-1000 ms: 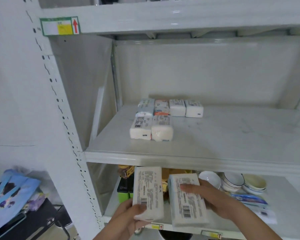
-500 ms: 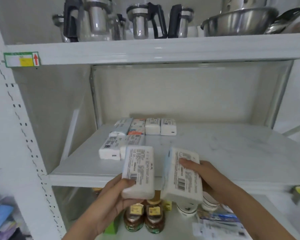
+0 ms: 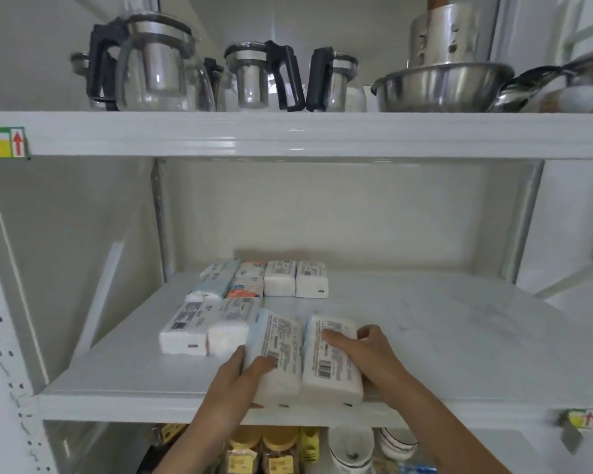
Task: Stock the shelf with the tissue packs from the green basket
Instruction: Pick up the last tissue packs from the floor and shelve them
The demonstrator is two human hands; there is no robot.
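I am observing both hands resting two tissue packs on the middle shelf [image 3: 425, 336], near its front edge. My left hand [image 3: 235, 381] is closing its grip around the left pack [image 3: 278, 354], thumb on top. My right hand [image 3: 367, 354] is clasping the right pack [image 3: 329, 360], fingers across its label. The two packs are lying side by side, touching. Six stocked packs [image 3: 254, 295] are sitting behind and left. Glass kettles [image 3: 158, 63] are standing above.

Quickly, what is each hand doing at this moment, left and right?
Left hand: closed on a white plastic-wrapped tissue pack at the shelf front.
Right hand: grip closed on the neighbouring white tissue pack.
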